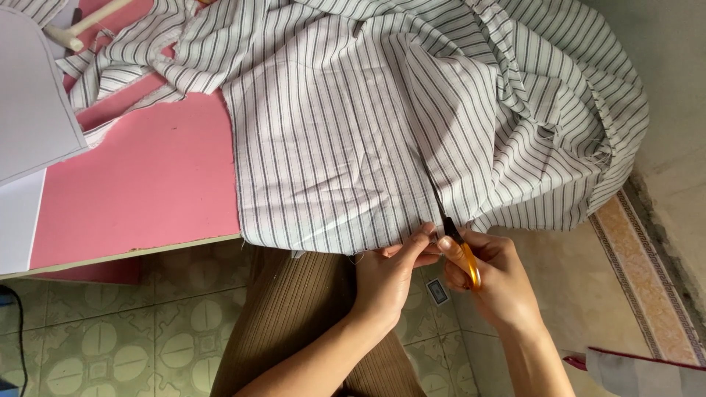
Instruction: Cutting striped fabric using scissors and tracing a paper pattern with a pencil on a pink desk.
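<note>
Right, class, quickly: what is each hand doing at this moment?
Left hand: pinching the edge of the striped fabric.
Right hand: closed on the orange-handled scissors, blades in the fabric.

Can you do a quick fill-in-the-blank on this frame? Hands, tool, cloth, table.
1. The right hand holds scissors with ____ handles.
2. The left hand pinches the edge of the ____ fabric.
3. The fabric lies on a ____ table.

Missing words: orange; striped; pink
</note>
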